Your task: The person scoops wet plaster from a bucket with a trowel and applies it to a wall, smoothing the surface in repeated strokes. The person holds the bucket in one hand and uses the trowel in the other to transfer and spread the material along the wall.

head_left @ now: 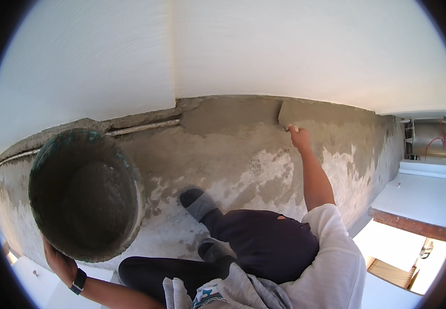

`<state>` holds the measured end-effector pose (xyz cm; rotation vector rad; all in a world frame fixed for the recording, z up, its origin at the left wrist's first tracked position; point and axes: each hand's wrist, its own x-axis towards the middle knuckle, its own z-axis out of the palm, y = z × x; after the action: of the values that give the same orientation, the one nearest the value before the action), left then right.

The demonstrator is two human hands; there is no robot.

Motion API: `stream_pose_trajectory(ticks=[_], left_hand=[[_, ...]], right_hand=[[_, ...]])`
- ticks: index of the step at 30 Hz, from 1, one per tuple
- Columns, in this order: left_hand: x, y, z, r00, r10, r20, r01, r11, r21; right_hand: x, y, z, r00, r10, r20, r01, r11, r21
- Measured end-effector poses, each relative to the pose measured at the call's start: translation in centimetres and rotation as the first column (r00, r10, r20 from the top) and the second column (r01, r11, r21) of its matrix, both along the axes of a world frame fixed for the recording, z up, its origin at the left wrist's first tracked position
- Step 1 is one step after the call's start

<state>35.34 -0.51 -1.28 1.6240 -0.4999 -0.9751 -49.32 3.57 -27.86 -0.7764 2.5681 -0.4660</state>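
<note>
Clamping one trowel [288, 114] in my right hand [298, 138], I touch one bucket [91, 193] with my left hand [61, 261]; whether that grips, I cannot tell.

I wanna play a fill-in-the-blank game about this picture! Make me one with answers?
1. The bare right hand holds the flat grey trowel, while the bare ____ hand touches the round, dark, mortar-smeared bucket.
2. The plain, smooth wall above the grey mortar strip is coloured ____.
3. The black band goes around the person's ____.
4. In the picture, the trowel is to the ____ of the bucket.

Missing words: left; white; wrist; right
</note>
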Motion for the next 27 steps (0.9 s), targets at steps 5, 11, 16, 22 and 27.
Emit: stream_pose_trajectory(ticks=[5, 11, 16, 22, 27], left_hand=[[-1.2, -0.3, 0.5, 1.000, -0.009, -0.017, 0.009, 1.000, 0.007], [-1.6, -0.1, 0.6, 0.999, -0.042, -0.035, 0.041, 0.999, -0.024], [-1.4, 0.1, 0.5, 0.997, -0.063, -0.037, 0.061, 0.996, -0.062], [-0.8, 0.3, 0.0, 1.000, 0.011, -0.014, -0.011, 1.000, -0.029], [-0.6, 0.5, -0.2, 0.999, -0.002, 0.040, 0.003, 1.000, -0.025]], right_hand=[[6.9, -2.2, -1.6, 0.984, 0.162, -0.077, -0.161, 0.987, 0.016], [21.3, -4.4, -0.1, 0.948, 0.318, -0.001, -0.318, 0.946, -0.065], [27.3, -4.7, 0.2, 0.894, 0.448, 0.029, -0.445, 0.893, -0.067], [20.3, -5.5, 0.3, 0.937, 0.349, 0.034, -0.341, 0.930, -0.133], [18.9, -8.6, -0.3, 0.974, 0.185, 0.132, -0.195, 0.978, 0.069]])
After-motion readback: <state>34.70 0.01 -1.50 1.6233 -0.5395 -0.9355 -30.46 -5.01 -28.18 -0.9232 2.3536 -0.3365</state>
